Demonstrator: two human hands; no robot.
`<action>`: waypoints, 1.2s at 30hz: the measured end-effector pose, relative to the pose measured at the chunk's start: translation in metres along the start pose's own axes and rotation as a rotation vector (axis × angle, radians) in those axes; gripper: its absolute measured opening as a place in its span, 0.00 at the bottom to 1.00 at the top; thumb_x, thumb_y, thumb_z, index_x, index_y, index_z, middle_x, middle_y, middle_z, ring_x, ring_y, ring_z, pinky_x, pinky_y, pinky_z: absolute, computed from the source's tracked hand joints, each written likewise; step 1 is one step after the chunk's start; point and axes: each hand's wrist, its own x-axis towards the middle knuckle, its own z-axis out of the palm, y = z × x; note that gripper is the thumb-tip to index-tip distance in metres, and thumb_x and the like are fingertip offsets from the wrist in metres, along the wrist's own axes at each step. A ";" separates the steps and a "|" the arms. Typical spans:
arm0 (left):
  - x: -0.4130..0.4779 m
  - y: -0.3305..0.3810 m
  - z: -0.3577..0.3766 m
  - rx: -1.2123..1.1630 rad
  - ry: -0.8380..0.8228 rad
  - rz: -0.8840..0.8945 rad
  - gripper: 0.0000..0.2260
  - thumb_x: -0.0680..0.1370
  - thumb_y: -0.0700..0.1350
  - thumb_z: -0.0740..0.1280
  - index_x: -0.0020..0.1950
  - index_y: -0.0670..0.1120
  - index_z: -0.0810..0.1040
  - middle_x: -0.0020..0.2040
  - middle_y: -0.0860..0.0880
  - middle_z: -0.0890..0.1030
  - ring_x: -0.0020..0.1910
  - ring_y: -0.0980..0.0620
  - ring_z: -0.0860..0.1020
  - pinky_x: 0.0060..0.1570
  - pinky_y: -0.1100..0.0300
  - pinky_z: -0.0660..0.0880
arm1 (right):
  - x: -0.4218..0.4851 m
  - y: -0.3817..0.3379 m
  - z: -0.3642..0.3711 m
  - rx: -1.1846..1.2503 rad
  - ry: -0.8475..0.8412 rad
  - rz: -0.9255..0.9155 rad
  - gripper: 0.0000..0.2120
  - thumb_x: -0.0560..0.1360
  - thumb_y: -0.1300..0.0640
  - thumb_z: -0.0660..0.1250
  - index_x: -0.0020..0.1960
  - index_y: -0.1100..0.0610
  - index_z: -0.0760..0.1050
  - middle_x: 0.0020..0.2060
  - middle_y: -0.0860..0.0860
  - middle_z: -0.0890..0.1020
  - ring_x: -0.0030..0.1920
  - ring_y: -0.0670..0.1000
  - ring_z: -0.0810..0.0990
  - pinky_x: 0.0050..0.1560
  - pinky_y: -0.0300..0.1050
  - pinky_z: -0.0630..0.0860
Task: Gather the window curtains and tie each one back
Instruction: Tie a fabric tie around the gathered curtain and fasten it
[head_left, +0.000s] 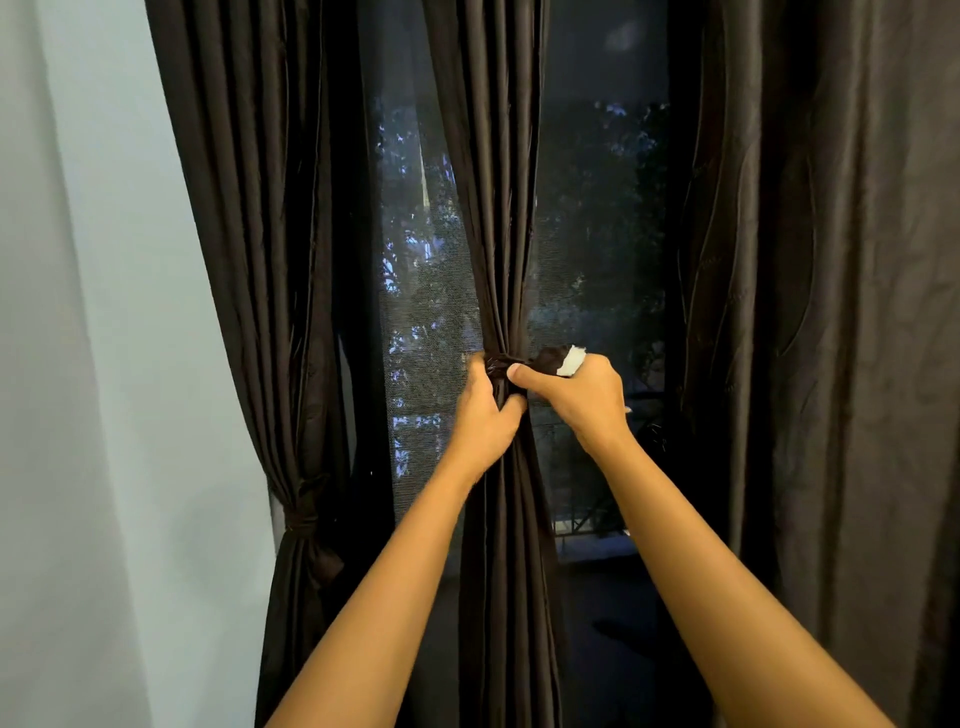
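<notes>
Grips the gathered middle curtain (498, 234) in curled left hand (485, 410). Pinches a tie-back (563, 361), seemingly white-tipped, beside it with right hand (576, 397).

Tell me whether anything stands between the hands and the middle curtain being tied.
Nothing visible does. The left hand grips the gathered middle curtain just below the tie, and the right hand holds the tie's loose end beside it. The tied left curtain and the loose right curtain hang apart from both.
</notes>
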 end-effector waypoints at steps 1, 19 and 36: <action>-0.003 0.001 0.002 0.038 0.026 0.017 0.24 0.76 0.37 0.63 0.69 0.44 0.60 0.55 0.49 0.76 0.53 0.52 0.75 0.45 0.70 0.71 | -0.001 0.000 -0.001 -0.026 -0.004 -0.031 0.16 0.64 0.47 0.77 0.36 0.60 0.80 0.32 0.53 0.83 0.33 0.49 0.81 0.32 0.45 0.76; -0.008 -0.007 0.012 0.162 0.218 0.175 0.23 0.78 0.36 0.61 0.69 0.39 0.55 0.53 0.47 0.75 0.48 0.52 0.77 0.43 0.66 0.73 | 0.017 -0.014 -0.024 -0.610 -0.081 -0.391 0.21 0.79 0.50 0.58 0.28 0.56 0.64 0.26 0.51 0.69 0.34 0.56 0.71 0.37 0.48 0.65; -0.035 -0.005 0.007 0.422 0.303 0.259 0.04 0.73 0.37 0.69 0.39 0.43 0.77 0.33 0.52 0.70 0.31 0.56 0.68 0.33 0.66 0.63 | -0.005 0.006 -0.013 -0.017 -0.259 -0.252 0.17 0.80 0.49 0.59 0.42 0.60 0.77 0.38 0.57 0.82 0.42 0.57 0.80 0.44 0.54 0.77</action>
